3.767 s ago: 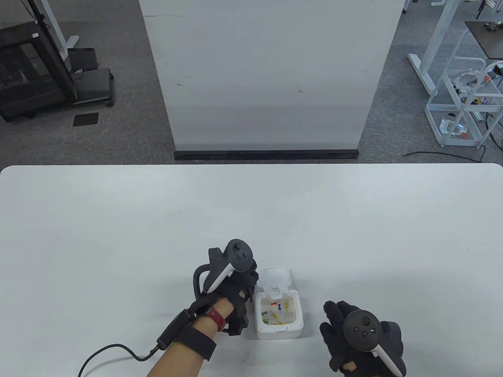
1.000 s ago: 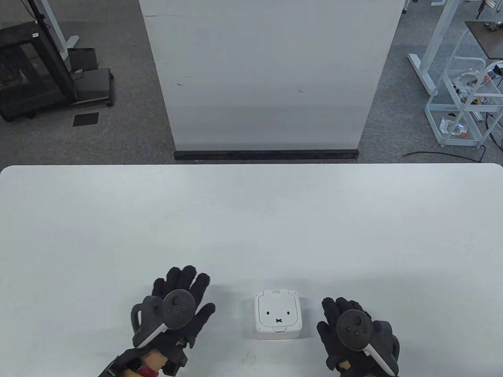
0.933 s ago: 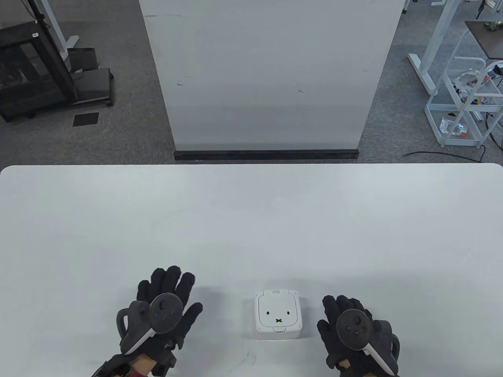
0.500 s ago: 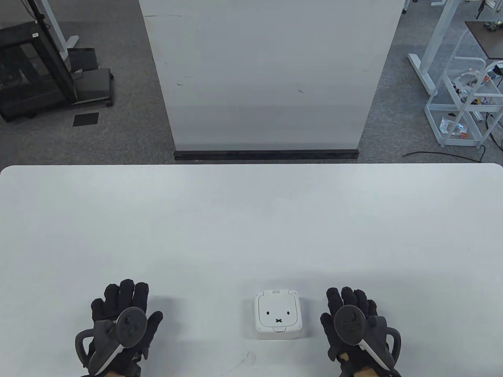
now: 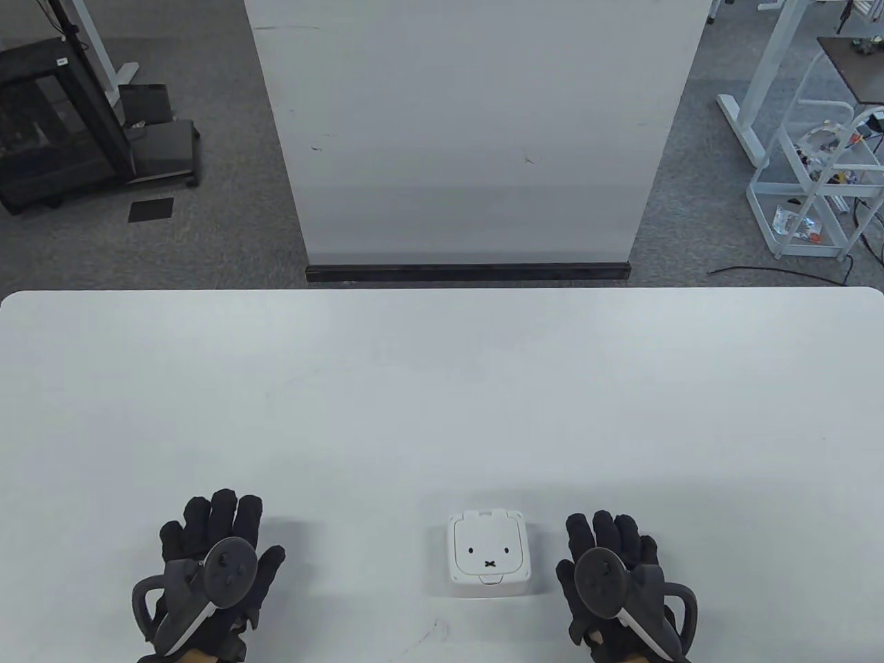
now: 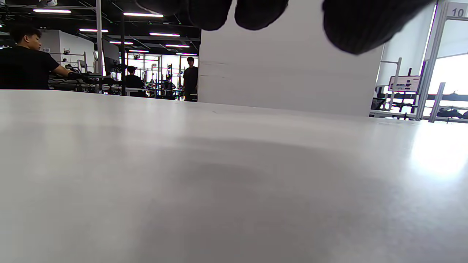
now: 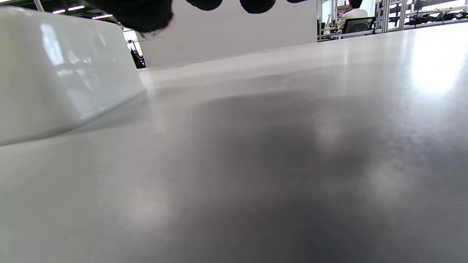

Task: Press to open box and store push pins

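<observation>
A small white box (image 5: 491,554) with a rabbit face on its lid sits shut near the table's front edge. No push pins show outside it. My left hand (image 5: 210,545) lies flat on the table well to the left of the box, fingers spread and holding nothing. My right hand (image 5: 608,552) lies flat just right of the box, a small gap apart, also holding nothing. In the right wrist view the box's white side (image 7: 55,73) fills the left, with my fingertips (image 7: 139,14) at the top edge. The left wrist view shows only bare table and my fingertips (image 6: 256,12).
The white table (image 5: 442,387) stretches far behind the box. A tall white panel (image 5: 469,131) stands beyond the table's far edge. A black cart (image 5: 62,124) and a white wire rack (image 5: 815,173) stand on the floor at the sides.
The box lid, open with pins inside earlier, is shut. My left hand has moved left and back from beside the box and lies flat. My right hand stayed about in place.
</observation>
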A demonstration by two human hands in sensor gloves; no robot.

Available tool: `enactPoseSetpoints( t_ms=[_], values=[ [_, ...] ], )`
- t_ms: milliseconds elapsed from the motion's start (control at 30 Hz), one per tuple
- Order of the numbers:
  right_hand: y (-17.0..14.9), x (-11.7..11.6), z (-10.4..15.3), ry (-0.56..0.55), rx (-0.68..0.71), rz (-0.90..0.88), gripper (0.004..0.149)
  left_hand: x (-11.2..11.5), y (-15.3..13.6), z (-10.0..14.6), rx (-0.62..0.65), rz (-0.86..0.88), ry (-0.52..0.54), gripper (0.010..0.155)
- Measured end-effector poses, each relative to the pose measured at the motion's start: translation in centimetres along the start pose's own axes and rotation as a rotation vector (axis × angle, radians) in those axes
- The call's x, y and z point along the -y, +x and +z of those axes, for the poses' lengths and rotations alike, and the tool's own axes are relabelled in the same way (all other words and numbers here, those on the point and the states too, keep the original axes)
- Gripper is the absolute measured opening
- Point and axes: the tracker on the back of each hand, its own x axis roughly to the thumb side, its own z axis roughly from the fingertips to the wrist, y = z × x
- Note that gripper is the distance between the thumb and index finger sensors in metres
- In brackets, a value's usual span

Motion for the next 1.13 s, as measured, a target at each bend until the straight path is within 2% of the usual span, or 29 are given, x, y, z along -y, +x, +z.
enactPoseSetpoints(
  t_ms=[367, 1133],
  values=[
    [-0.6, 0.7, 0.2, -0.057, -0.031, -0.032, 0.067, -0.5, 0.0, 0.6, 0.027, 0.015, 0.024, 0.076],
    [-0.6, 0.7, 0.3, -0.045, -0.013, -0.066, 0.067, 0.5, 0.0, 0.7, 0.018, -0.014, -0.019, 0.075]
  ],
)
